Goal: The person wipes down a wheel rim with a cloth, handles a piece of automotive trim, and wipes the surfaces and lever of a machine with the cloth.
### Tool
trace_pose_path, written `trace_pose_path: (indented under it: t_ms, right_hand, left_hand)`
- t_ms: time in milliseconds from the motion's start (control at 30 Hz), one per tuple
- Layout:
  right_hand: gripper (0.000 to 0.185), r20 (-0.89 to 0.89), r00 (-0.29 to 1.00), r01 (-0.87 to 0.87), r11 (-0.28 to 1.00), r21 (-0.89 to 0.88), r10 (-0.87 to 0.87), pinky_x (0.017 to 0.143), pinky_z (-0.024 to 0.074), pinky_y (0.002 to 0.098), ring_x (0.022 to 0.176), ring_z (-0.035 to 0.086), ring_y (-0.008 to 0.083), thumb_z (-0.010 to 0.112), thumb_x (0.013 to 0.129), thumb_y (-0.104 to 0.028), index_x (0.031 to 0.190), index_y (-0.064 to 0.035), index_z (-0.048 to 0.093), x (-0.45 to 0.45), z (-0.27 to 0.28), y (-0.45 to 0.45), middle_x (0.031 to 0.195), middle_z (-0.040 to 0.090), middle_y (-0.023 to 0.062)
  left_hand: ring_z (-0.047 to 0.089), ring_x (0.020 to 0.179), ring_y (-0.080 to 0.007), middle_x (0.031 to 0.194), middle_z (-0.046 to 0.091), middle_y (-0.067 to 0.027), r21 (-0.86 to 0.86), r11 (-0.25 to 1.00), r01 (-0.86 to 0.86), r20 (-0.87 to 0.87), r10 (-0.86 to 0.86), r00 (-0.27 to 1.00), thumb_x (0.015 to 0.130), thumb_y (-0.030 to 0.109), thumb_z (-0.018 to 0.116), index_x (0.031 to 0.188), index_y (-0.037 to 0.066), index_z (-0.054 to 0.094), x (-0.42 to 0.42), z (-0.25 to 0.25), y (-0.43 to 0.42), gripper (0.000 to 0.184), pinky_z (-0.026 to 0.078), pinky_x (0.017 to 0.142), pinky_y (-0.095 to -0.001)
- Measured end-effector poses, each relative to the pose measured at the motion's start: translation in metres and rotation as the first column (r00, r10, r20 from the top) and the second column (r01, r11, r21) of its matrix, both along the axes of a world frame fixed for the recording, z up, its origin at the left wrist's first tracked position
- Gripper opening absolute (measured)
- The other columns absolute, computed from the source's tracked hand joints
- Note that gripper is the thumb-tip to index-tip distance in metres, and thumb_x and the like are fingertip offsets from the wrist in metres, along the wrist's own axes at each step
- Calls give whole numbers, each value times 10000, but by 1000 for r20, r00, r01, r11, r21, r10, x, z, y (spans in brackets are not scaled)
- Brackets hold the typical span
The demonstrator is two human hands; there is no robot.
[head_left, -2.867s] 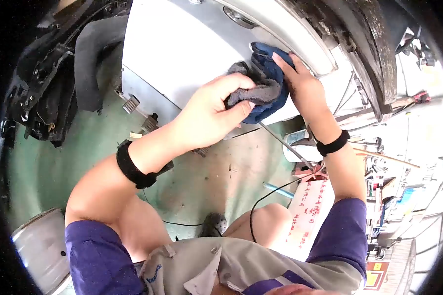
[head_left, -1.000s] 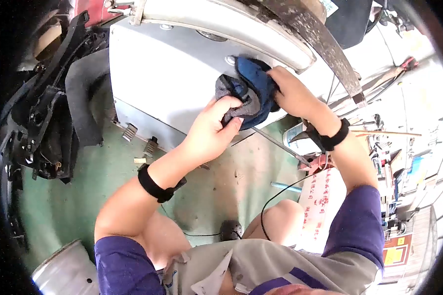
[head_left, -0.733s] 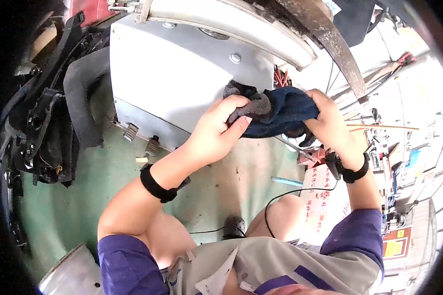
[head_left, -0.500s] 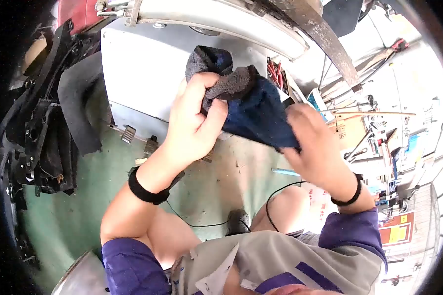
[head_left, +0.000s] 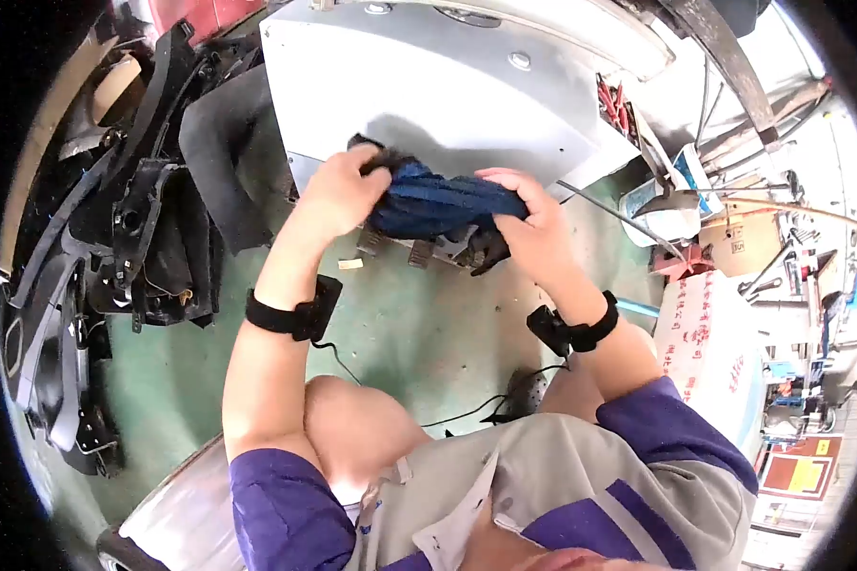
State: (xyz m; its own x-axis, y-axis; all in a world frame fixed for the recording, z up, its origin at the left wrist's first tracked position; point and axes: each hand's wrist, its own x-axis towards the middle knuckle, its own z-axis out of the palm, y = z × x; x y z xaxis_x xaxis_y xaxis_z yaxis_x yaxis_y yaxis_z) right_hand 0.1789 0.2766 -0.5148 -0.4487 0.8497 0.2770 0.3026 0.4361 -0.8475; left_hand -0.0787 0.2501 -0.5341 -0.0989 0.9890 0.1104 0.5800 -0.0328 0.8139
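A dark blue and grey cloth [head_left: 438, 205] is stretched between my hands, in front of the near edge of a light grey metal panel [head_left: 428, 86]. My left hand [head_left: 345, 193] is closed on the cloth's left end. At its right end my right hand [head_left: 533, 221] grips the cloth between thumb and fingers. Some darker folds hang below, near the right hand. Black bands with small dark boxes are strapped round both wrists.
Black car parts [head_left: 152, 228] are piled at the left. On the right stand a white bucket [head_left: 662, 214], a white box with red writing [head_left: 695, 324] and many tools. A metal rod [head_left: 628, 224] slants from the panel. A black cable crosses the green floor.
Both hands have come down from the panel with the cloth, which was bunched against it and is now drawn out sideways. My right hand has changed its hold, and the view has shifted.
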Motion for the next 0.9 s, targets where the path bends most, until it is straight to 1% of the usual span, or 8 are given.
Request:
trace_pose_path:
  t_ms: [67, 167, 267, 367, 467, 567, 667, 900]
  right_hand:
    - [407, -33, 996, -75, 995, 70, 77, 1011, 426, 328, 1127, 586, 250, 518, 736, 78, 1104, -41, 643, -5, -1, 5, 1198, 616, 105]
    - [421, 25, 996, -89, 994, 59, 87, 1002, 431, 325, 1124, 582, 244, 518, 743, 81, 1126, -53, 633, -14, 2, -4, 1183, 609, 129]
    - [392, -126, 991, 12, 982, -189, -36, 993, 437, 326, 1106, 579, 213, 520, 776, 49, 1152, -28, 599, -15, -7, -4, 1142, 621, 117]
    - [319, -5, 986, 160, 952, -262, -167, 867, 498, 310, 961, 617, 186, 551, 811, 6, 1129, 13, 572, -14, -9, -10, 1051, 649, 102]
    - [285, -54, 967, 195, 857, -477, -250, 773, 528, 322, 862, 638, 185, 575, 812, 11, 1095, 43, 592, -4, -22, -10, 982, 666, 92]
    - [251, -335, 847, -2, 628, -778, -413, 774, 543, 343, 839, 660, 211, 570, 834, 7, 1073, 75, 609, 10, -41, -5, 962, 682, 102]
    - [254, -338, 889, -81, 621, -780, -308, 823, 538, 370, 907, 652, 240, 488, 901, -104, 1053, 61, 606, 49, -73, 10, 989, 669, 131]
    - [348, -169, 837, -75, 196, -978, -521, 951, 492, 442, 1063, 610, 288, 512, 919, -196, 1186, 13, 586, 71, -91, 39, 1169, 639, 146]
  left_hand:
    - [604, 1001, -422, 1033, 642, -248, -71, 997, -31, -455, -5, 890, 811, 134, 605, 1062, 18, 635, 6, -28, -8, 278, 482, 876, -475]
    - [579, 1061, -432, 1123, 611, -257, -189, 976, 111, -198, -149, 969, 785, 86, 619, 1050, 3, 594, 22, -38, 2, 279, 487, 878, -458]
    - [511, 1265, -335, 1317, 563, -205, -131, 954, 271, 133, -254, 958, 770, 30, 657, 1414, 43, 388, 32, -42, -7, 698, 449, 1006, -401]
    - [443, 1332, -295, 1414, 497, -182, -143, 788, 599, 445, -489, 750, 785, 76, 727, 1499, 43, 234, 32, -55, -3, 868, 419, 1052, -399]
    - [544, 1208, -269, 1308, 582, -195, -189, 610, 769, 455, -640, 619, 808, 177, 773, 1421, -5, 369, 47, -61, -9, 756, 450, 1001, -375]
    - [646, 925, -230, 1010, 702, -139, -311, 726, 614, 251, -560, 789, 875, 248, 726, 1167, 14, 626, 63, -96, -6, 387, 492, 884, -354]
    - [631, 938, -195, 1027, 700, -104, -362, 741, 565, 265, -499, 825, 906, 267, 693, 1168, 42, 634, 60, -79, -5, 350, 488, 882, -349]
    - [578, 1005, -162, 1148, 641, -53, -286, 829, 481, 570, -257, 781, 1013, 368, 538, 1292, -11, 534, 91, -80, 1, 471, 467, 916, -325]
